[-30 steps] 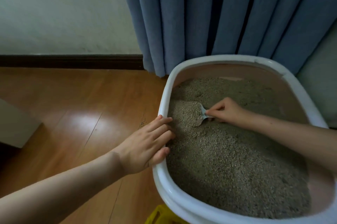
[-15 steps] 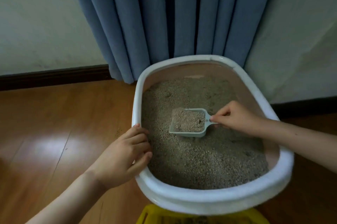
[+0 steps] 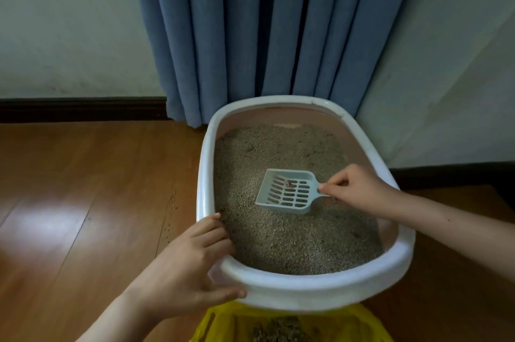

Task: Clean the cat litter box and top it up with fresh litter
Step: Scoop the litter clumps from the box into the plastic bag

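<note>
Sifting step: my right hand (image 3: 359, 188) pinches scoop (image 3: 287, 192) handle, left hand (image 3: 192, 263) grips litter box (image 3: 306, 290) rim; next, tip clump into yellow bag (image 3: 348, 325).

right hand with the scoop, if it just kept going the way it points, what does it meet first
The right hand points left across the box, so the scoop it pinches would lead. It would probably reach the litter box left wall first, though its height above the litter is unclear.

Home room, blue curtain (image 3: 267, 35) (floor-length), wood floor (image 3: 83, 188), litter box (image 3: 306, 288)

Both forearms bare, no sleeves; hands (image 3: 192, 261) ungloved.
</note>
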A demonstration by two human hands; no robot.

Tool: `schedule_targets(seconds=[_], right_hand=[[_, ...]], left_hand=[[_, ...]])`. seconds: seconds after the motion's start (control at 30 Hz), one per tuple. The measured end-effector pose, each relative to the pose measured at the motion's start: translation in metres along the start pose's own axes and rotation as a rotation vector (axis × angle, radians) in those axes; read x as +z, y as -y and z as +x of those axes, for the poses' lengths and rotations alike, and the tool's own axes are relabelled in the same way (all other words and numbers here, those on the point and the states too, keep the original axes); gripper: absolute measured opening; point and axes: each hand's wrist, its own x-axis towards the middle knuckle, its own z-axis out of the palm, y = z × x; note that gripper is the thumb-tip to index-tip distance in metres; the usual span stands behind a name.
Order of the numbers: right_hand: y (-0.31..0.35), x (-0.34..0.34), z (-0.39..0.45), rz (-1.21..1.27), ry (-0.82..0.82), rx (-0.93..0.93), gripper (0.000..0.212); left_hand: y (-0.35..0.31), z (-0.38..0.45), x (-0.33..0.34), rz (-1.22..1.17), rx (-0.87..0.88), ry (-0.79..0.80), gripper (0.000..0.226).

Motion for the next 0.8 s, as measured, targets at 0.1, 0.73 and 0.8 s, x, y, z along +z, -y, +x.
schedule_targets(seconds=[0.1, 0.73, 0.8], right_hand=[[0.003, -0.005, 0.015, -0.042, -0.022, -0.007, 0.04], [0.037, 0.038, 0.178, -0.236, 0.013, 0.061, 0.013], [0.033, 0.059, 0.181, -0.151, -0.05, 0.055, 0.021]], left_hand=[[-0.001, 0.001, 0.001, 0.007, -0.005, -0.026, 0.046], [0.0, 0.002, 0.004, -0.035, -0.055, -0.06, 0.044], [0.0, 0.002, 0.004, -0.042, -0.069, -0.061, 0.045]])
